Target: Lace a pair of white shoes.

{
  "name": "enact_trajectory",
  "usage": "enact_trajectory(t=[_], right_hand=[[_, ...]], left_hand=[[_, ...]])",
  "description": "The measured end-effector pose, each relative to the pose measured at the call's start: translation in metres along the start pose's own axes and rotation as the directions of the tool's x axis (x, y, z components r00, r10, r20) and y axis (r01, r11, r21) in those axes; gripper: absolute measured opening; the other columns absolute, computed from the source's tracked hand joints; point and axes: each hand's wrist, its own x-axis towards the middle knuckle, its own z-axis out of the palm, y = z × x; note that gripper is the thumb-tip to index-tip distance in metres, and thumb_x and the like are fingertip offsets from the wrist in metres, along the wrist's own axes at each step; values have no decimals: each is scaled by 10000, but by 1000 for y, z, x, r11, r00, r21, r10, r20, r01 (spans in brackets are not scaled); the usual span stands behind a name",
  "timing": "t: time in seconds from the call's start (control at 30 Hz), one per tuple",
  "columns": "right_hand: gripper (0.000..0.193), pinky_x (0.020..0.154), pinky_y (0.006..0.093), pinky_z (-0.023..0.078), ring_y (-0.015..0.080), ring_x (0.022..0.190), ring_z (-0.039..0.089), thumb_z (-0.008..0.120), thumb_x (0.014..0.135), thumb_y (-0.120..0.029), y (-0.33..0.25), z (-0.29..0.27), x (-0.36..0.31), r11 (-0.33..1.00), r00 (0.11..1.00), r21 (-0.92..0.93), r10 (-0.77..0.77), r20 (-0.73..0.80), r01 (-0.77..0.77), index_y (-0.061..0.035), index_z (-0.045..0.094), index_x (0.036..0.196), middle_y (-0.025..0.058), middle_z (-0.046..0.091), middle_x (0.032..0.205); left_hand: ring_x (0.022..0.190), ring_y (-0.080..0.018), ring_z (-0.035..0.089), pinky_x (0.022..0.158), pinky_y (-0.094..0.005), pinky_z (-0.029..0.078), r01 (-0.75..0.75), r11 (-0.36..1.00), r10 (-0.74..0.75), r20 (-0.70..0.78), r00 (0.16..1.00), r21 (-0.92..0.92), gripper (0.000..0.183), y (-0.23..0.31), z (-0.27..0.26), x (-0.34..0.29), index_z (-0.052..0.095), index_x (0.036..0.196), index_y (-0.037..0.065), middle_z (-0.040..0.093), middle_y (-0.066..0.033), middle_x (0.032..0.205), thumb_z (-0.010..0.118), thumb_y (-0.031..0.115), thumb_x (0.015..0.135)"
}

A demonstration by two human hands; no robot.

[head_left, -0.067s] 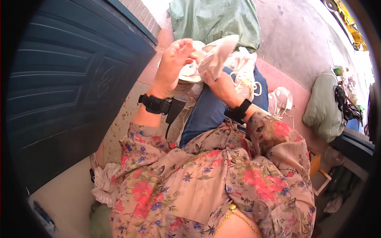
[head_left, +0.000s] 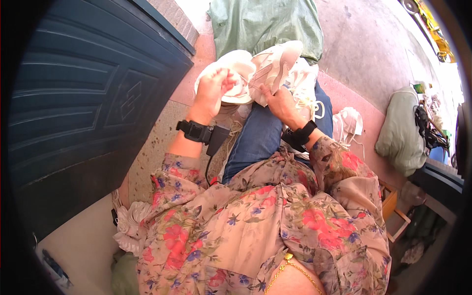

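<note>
My right hand (head_left: 284, 105) grips a white sneaker (head_left: 275, 64) above my lap, its pale sole facing right. To the left, my left hand (head_left: 215, 91) is raised with its fingers curled together. Whatever they pinch, if anything, is too small to make out. Behind those fingers sits a pile of white shoe pieces (head_left: 241, 63), close to the sneaker's left side. More white shoes with loose laces (head_left: 306, 91) rest on my right thigh, partly covered by the sneaker and my right hand.
A large green sack (head_left: 265, 27) stands beyond my knees. Another white laced shoe piece (head_left: 347, 123) lies on the pink floor at the right. Farther right slumps a grey-green sack (head_left: 402, 130). A dark blue panelled door (head_left: 83, 108) closes off the left side.
My left hand has come down slightly and its fingers have curled in. The sneaker in my right hand has tilted, showing its side and sole more sharply.
</note>
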Motion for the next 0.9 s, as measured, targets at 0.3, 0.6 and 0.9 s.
enact_trajectory(t=[0.3, 0.6, 0.9], right_hand=[[396, 690, 434, 437, 404, 782, 571, 479, 856, -345, 1, -5, -8, 986, 1000, 165, -1, -11, 3, 28, 607, 901, 256, 593, 782], [355, 716, 344, 445, 242, 802, 590, 515, 863, -300, 9, -23, -16, 846, 983, 531, 67, -171, 35, 21, 577, 1001, 155, 628, 885], [490, 926, 306, 382, 182, 1084, 468, 578, 840, -158, 73, -60, -106, 351, 930, 876, -35, 366, -331, -16, 364, 1256, 62, 448, 1226]], left_hand=[[744, -183, 597, 663, -258, 456, -55, 616, 45, 34, 998, 786, 190, -115, -15, 48, 576, 928, -14, 614, -78, 794, 550, 76, 763], [625, -150, 553, 590, -273, 450, -297, 262, 82, 286, 955, 918, 303, -5, 16, 51, 602, 878, 41, 564, -57, 671, 706, 114, 602], [626, -126, 531, 581, -263, 432, -309, 253, -5, 320, 947, 917, 155, 1, 19, 49, 589, 818, 22, 565, -50, 673, 550, 56, 671]])
